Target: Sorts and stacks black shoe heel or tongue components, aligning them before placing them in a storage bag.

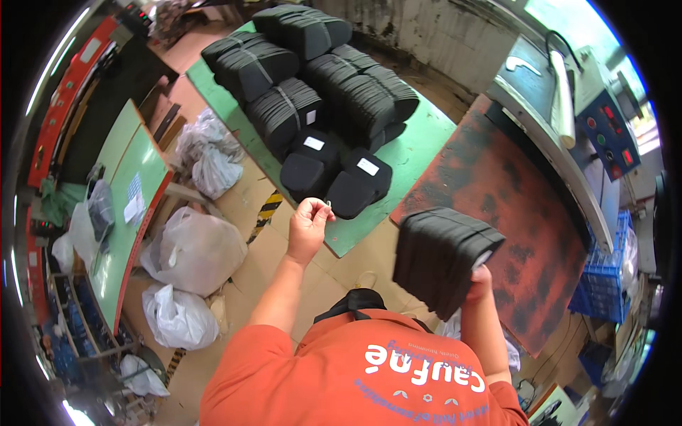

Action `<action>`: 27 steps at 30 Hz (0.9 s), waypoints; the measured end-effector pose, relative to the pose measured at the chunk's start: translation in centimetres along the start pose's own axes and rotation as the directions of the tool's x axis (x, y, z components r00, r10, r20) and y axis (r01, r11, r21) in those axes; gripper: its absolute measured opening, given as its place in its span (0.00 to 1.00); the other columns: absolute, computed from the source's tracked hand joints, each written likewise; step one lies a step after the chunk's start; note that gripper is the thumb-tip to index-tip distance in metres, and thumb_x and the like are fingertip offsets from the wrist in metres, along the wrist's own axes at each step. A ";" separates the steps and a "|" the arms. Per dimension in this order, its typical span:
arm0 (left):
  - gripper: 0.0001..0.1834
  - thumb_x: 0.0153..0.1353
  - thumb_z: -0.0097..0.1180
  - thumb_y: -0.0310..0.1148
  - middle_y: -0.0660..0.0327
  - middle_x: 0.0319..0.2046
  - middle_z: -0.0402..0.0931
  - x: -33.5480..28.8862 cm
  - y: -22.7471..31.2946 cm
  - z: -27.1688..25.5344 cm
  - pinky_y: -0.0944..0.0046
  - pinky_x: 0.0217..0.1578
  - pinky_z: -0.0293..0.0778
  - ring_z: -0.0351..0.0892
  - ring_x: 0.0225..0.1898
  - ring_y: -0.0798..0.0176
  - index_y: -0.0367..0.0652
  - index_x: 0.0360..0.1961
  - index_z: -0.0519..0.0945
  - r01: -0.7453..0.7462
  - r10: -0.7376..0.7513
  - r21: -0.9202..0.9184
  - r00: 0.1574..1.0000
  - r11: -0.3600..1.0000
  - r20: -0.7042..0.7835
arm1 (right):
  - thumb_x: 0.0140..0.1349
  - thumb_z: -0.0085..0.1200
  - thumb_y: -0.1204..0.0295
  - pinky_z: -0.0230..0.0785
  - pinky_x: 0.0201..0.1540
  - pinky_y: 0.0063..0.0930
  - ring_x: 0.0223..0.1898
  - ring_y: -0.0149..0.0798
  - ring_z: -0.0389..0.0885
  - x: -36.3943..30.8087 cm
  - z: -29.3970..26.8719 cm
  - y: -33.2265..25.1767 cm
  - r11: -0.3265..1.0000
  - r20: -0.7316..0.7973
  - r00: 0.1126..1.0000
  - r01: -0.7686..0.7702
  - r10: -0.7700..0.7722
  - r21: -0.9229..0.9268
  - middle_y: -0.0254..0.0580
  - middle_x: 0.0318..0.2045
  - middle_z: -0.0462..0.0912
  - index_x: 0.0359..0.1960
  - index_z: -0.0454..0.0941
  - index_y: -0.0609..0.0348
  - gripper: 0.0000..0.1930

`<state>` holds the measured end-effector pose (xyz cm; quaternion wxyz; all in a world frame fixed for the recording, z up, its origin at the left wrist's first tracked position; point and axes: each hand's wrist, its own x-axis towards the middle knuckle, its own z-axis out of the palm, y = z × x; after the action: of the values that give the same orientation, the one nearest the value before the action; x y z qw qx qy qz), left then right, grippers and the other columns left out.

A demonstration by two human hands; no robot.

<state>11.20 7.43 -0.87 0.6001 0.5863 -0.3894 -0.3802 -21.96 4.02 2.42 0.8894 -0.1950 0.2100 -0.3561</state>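
Observation:
My right hand [481, 283] grips a thick stack of black, rounded-end pads [442, 257], bound with a band and tilted. That stack is off the tables, in front of the red-brown machine bed. At the near edge of the green table [344, 238] my left hand [307, 228] is closed in a pinch, with a small pale bit at the fingertips that I cannot make out. Just beyond it lie two black pad bundles, the left one [307, 174] and the right one [355, 192], each with a white label on top.
Several banded stacks of black pads [284, 110] cover the far part of the green table. To the right are the red-brown machine bed [508, 206], a control box [609, 131] and a blue crate [604, 277]. White plastic bags [195, 248] lie left, beside another green table [128, 213].

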 end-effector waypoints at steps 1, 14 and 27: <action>0.06 0.62 0.51 0.27 0.66 0.24 0.74 0.2 2.5 1.0 0.73 0.31 0.69 0.72 0.28 0.75 0.39 0.27 0.71 0.002 -0.001 -0.012 0.999 1.000 0.035 | 0.35 0.63 0.69 0.63 0.57 0.38 0.53 0.45 0.72 0.8 0.5 0.6 0.999 0.039 0.999 -0.027 0.026 0.026 0.46 0.52 0.73 0.55 0.66 0.66 0.39; 0.13 0.59 0.55 0.37 0.66 0.15 0.62 -2.0 2.9 19.6 0.72 0.11 0.49 0.53 0.12 0.74 0.36 0.35 0.74 0.846 0.001 0.088 -0.104 0.526 0.995 | 0.53 0.58 0.62 0.66 0.53 0.33 0.45 0.36 0.74 -11.6 4.4 -5.2 0.684 0.033 0.704 0.676 -0.709 0.274 0.44 0.47 0.75 0.57 0.64 0.60 0.31; 0.10 0.50 0.57 0.29 0.51 0.24 0.77 -24.5 2.9 42.5 0.57 0.33 0.73 0.78 0.29 0.50 0.38 0.35 0.79 -0.574 -0.332 -0.094 -0.590 0.814 0.736 | 0.31 0.65 0.81 0.58 0.58 0.29 0.53 0.33 0.69 -42.7 -13.2 6.6 0.610 -0.536 0.297 0.297 -0.790 -0.735 0.38 0.50 0.72 0.61 0.58 0.59 0.47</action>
<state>-37.59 12.54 1.86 -0.2077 -0.0239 -0.8645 -0.4570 -53.19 36.40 -1.89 0.4003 -0.2866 0.6046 -0.6261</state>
